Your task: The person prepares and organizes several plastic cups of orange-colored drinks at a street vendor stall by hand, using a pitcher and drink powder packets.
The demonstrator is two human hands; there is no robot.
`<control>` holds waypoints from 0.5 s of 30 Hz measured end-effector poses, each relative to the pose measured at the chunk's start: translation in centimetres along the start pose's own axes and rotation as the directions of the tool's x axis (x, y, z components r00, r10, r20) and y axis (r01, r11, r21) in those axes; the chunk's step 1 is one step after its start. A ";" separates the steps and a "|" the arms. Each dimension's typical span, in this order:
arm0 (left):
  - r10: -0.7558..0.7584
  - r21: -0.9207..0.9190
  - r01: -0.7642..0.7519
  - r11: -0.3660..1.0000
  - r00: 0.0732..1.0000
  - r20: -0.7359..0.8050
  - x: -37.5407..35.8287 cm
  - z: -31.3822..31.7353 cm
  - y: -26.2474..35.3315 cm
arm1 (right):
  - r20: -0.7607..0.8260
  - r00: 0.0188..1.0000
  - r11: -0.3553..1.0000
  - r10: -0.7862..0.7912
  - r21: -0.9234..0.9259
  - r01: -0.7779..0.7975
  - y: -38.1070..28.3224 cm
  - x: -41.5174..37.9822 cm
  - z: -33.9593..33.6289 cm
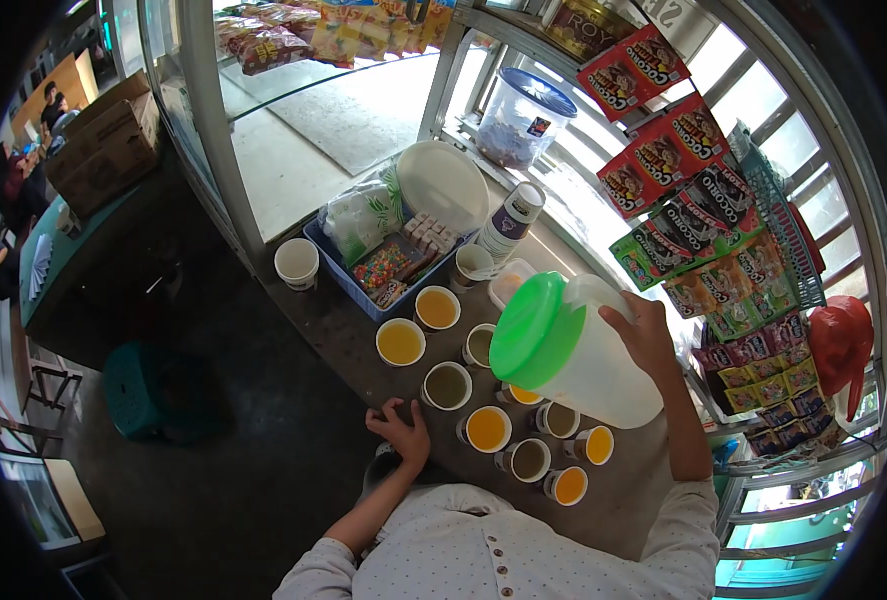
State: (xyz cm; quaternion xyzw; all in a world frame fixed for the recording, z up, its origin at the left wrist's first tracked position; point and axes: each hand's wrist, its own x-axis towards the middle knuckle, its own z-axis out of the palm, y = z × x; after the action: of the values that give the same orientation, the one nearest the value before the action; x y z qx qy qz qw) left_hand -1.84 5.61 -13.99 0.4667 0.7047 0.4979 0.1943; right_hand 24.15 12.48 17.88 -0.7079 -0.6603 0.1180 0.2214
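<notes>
My right hand (646, 338) grips a translucent white pitcher (603, 375) with a bright green lid (535, 330). The pitcher is tilted over the right side of the table, its lid toward the cups and partly hiding some of them. At the table's near edge, beside a cup of dark drink (447, 386), my left hand (400, 435) holds nothing; its fingers are bent and apart. Several paper cups hold orange drink, such as the orange cup (488, 429) and the yellow-orange cup (400, 342). Others, like the brown cup (530, 460), hold darker liquid.
Behind the cups sits a blue basket (338, 270) with packets and a white round lid (443, 187). A cup stack (511, 220) and a clear tub (523, 118) stand nearby. Snack sachets (698, 215) hang at right. A green stool (143, 390) is on the floor.
</notes>
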 end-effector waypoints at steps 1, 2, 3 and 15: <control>0.002 0.001 -0.002 1.000 1.000 -0.001 0.0 0.0 -0.1 | 0.003 1.000 1.000 0.003 0.002 -0.003 0.0 0.0 0.0; -0.003 -0.003 0.003 1.000 1.000 -0.001 -0.1 0.1 -0.2 | 0.006 1.000 1.000 0.005 0.003 -0.005 -0.1 0.0 0.0; -0.009 -0.008 0.009 1.000 1.000 -0.001 0.0 0.1 -0.2 | 0.007 1.000 1.000 0.003 -0.004 -0.003 -0.1 0.1 0.0; -0.010 0.004 0.010 1.000 1.000 0.002 0.0 0.0 0.0 | 0.005 1.000 1.000 -0.007 -0.016 0.007 -0.2 0.2 0.0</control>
State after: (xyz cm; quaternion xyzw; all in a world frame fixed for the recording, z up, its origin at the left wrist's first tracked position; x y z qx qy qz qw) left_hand -1.82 5.59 -14.04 0.4641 0.7079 0.4950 0.1965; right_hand 23.99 12.69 17.96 -0.7070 -0.6642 0.1136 0.2147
